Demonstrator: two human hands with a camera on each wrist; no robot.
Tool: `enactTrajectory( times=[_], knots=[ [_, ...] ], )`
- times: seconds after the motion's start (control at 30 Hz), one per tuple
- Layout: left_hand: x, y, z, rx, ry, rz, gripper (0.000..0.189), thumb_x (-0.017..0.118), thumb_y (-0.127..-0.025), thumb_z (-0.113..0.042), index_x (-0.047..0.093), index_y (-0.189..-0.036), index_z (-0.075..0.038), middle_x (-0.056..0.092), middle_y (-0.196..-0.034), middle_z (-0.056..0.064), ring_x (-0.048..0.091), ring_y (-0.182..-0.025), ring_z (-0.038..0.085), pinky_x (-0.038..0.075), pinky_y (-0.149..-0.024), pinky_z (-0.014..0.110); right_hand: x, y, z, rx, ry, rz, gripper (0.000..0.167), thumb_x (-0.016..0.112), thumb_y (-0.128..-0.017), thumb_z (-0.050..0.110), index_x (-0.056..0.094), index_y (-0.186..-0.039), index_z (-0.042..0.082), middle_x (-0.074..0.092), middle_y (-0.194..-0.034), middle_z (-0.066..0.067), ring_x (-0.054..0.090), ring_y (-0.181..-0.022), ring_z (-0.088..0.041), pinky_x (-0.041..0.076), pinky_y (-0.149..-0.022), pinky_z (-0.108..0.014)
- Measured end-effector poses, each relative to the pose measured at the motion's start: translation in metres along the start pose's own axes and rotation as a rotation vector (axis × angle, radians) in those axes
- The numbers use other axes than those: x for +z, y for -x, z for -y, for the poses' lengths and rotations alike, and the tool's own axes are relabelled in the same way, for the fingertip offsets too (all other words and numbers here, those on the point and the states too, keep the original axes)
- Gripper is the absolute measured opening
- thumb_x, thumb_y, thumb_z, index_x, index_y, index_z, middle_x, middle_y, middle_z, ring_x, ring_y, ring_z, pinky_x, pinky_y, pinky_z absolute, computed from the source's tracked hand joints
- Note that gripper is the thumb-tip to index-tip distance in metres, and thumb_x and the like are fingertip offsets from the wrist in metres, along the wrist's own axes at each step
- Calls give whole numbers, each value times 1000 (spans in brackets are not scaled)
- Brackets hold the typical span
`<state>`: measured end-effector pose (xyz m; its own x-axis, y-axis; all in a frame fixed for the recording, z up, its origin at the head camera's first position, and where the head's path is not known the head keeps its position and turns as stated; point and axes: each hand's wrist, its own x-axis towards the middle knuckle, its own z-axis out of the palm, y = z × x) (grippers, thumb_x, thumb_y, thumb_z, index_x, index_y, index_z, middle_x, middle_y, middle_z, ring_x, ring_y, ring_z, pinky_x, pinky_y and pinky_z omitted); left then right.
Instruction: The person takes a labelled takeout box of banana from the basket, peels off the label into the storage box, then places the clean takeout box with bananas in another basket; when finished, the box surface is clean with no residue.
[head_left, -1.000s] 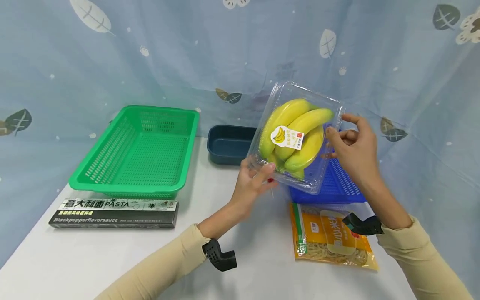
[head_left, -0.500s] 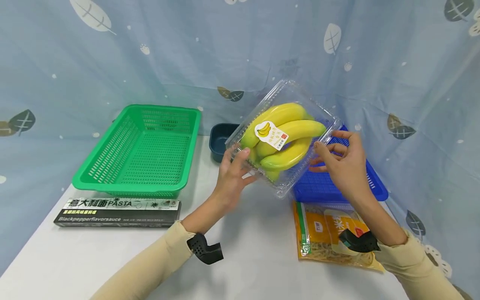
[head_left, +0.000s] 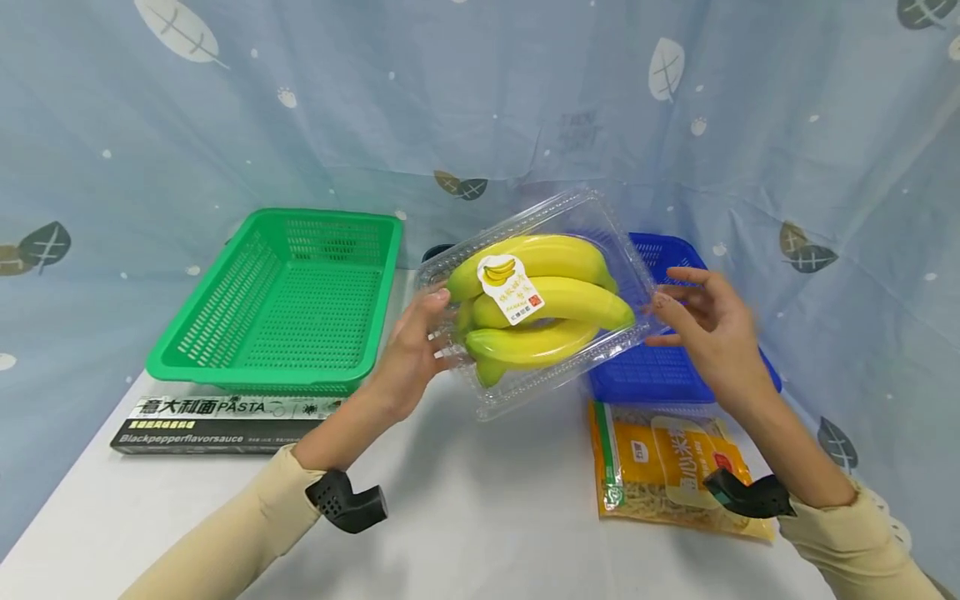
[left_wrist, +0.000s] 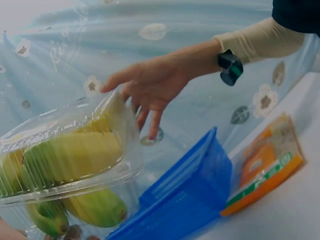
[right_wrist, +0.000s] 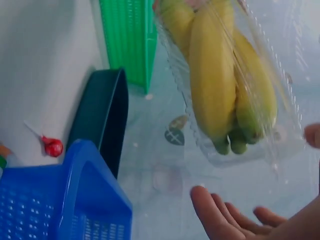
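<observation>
My left hand (head_left: pixel 405 354) grips the left end of a clear plastic clamshell box (head_left: pixel 600 225), thumb over the lid and fingers behind. Inside lie several yellow bananas (head_left: pixel 558 300) with green tips, under a white label. The box is held tilted above the table. My right hand (head_left: pixel 712 342) is at the box's right end, fingers loosely bent around nothing. In the right wrist view a gap shows between the right hand (right_wrist: pixel 235 220) and the box.
A green basket (head_left: pixel 378 308) stands left, behind a black pasta box (head_left: pixel 217 433). A blue basket (head_left: pixel 645 379) stands right, behind an orange noodle packet (head_left: pixel 675 467). A dark blue bin (right_wrist: pixel 95 105) and red lollipop (right_wrist: pixel 52 146) lie between the baskets.
The banana box has moved left and turned toward lying lengthwise, carried by my left hand. My right hand has come off its edge.
</observation>
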<state>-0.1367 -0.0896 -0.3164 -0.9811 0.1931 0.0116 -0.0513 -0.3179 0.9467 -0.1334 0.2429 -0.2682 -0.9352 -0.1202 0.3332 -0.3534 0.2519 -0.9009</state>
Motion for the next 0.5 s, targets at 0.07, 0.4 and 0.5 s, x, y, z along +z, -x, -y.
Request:
enactTrajectory(
  times=[0.07, 0.4, 0.5],
  knots=[
    [-5, 2, -5, -10, -26, 22, 67, 46, -92, -47, 33, -151, -15, 45, -136, 15, 54, -115, 33, 50, -90, 44, 0, 1, 2, 13, 24, 84, 40, 55, -104, 15, 45, -142, 9, 56, -127, -12, 65, -106, -13, 59, -75, -27],
    [-22, 10, -18, -63, -110, 96, 69, 42, -96, -50, 31, -152, -11, 39, -145, 20, 45, -129, 38, 43, -101, 54, 12, 11, 6, 69, 87, 347, 45, 47, -106, 17, 41, -150, 7, 45, -148, -13, 57, -122, -16, 54, -89, -26],
    [-27, 13, -18, -76, -116, 78, 73, 42, -98, -50, 24, -155, -7, 33, -151, 20, 39, -135, 39, 37, -108, 56, 17, 14, 3, 76, 73, 356, 43, 48, -106, 16, 43, -146, 4, 53, -137, -14, 62, -115, -19, 57, -84, -32]
  ],
)
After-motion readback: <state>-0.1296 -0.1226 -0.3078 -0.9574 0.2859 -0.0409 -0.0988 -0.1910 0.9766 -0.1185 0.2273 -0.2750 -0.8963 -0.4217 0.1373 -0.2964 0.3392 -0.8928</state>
